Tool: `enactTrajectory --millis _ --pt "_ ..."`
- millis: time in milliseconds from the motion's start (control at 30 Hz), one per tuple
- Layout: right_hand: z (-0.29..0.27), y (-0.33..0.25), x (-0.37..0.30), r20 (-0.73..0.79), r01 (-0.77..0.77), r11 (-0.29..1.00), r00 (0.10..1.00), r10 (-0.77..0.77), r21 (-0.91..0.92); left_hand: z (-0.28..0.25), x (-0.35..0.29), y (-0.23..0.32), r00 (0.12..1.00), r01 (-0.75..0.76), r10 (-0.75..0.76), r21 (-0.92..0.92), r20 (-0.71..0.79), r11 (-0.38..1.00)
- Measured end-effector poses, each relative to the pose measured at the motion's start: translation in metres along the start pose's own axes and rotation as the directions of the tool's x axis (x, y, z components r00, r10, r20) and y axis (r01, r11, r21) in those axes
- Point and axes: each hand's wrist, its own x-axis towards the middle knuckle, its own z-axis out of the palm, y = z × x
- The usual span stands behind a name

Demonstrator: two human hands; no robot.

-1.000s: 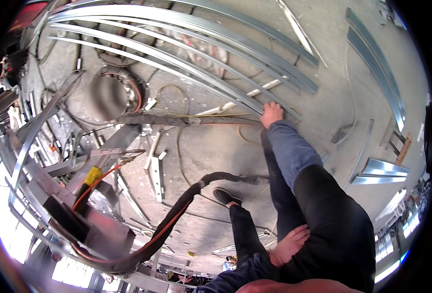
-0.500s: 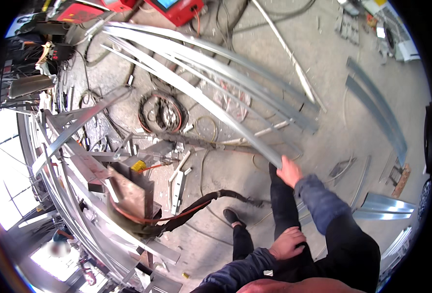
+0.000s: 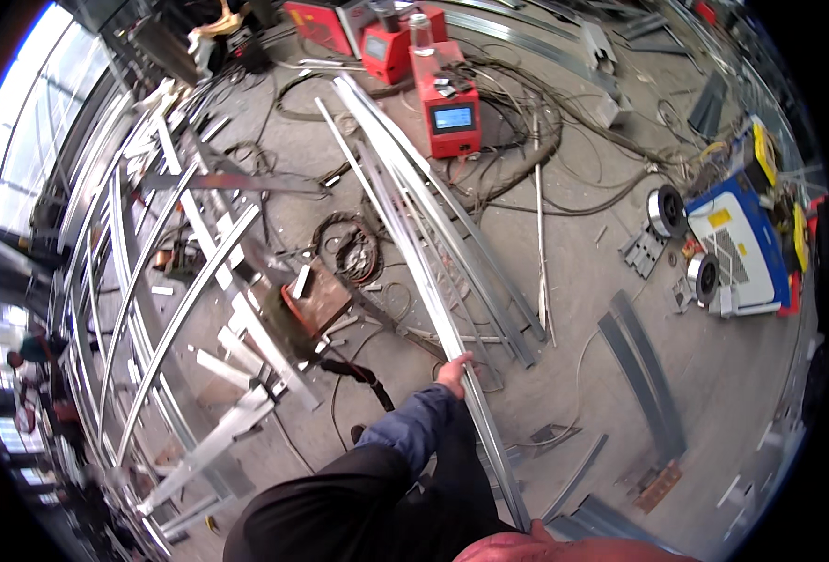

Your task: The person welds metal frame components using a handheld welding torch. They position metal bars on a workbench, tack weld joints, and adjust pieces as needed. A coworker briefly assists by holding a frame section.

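Since half a second ago the view has swung toward the red welders, and the left hand [image 3: 453, 373] now grips a long curved metal rail [image 3: 414, 253] running far-left to near-right. The right hand is out of sight. Two red welders [image 3: 447, 108] stand far off, beside the rail bundle.

concrete floor [image 3: 583, 309] | curved metal rails [image 3: 452, 234] | red machines [image 3: 452, 117] | cables [image 3: 527, 150] | blue machine [image 3: 737, 248]

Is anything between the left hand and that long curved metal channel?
Nothing visible: the left hand already rests on the long curved metal channel, gripping its edge. The other channels lie beside it on the floor. The right hand is out of view.
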Motion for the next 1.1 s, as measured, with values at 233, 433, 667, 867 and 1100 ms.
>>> enactTrajectory --millis 233,433,667,867,1100 --pt "-0.016 0.028 0.02 -0.147 0.156 0.987 0.976 -0.158 -0.022 -0.014 -0.096 -0.111 0.978 0.013 -0.014 0.004 0.208 1.0" --pt "-0.046 0.021 0.074 -0.206 0.348 0.936 0.913 -0.352 -0.058 -0.013 -0.228 -0.099 0.879 -0.025 -0.027 0.102 0.477 0.994" --pt "-0.068 -0.012 0.127 -0.18 0.537 0.836 0.816 -0.549 -0.113 -0.043 -0.381 0.002 0.705 -0.379 0.253 0.05 0.662 0.924" --pt "-0.075 -0.073 0.165 -0.127 0.671 0.726 0.715 -0.688 -0.154 -0.155 -0.506 0.055 0.416 -0.749 0.582 -0.099 0.699 0.655" --pt "-0.1 -0.194 0.182 -0.109 0.824 0.496 0.486 -0.867 -0.274 -0.392 -0.636 0.137 -0.114 -0.7 0.993 -0.712 0.032 -0.057"
